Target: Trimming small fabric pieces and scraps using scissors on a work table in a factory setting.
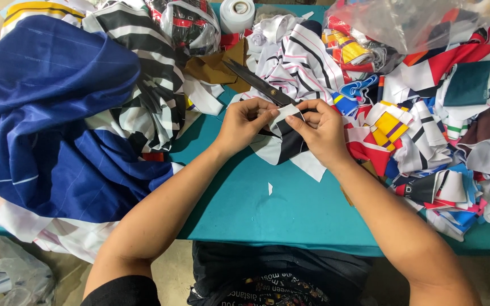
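On the teal table (290,215), one black-and-white fabric scrap (283,139) hangs lengthwise toward the person, its top edge pinched by both hands. The left hand (244,122) and right hand (321,127) have fingers pressed together on it. Just beyond lies one pair of scissors (259,83), blades pointing far-left.

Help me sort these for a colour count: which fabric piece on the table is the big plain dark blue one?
The blue cloth bunched at the table's left edge; the other pieces are striped or multicoloured scraps.
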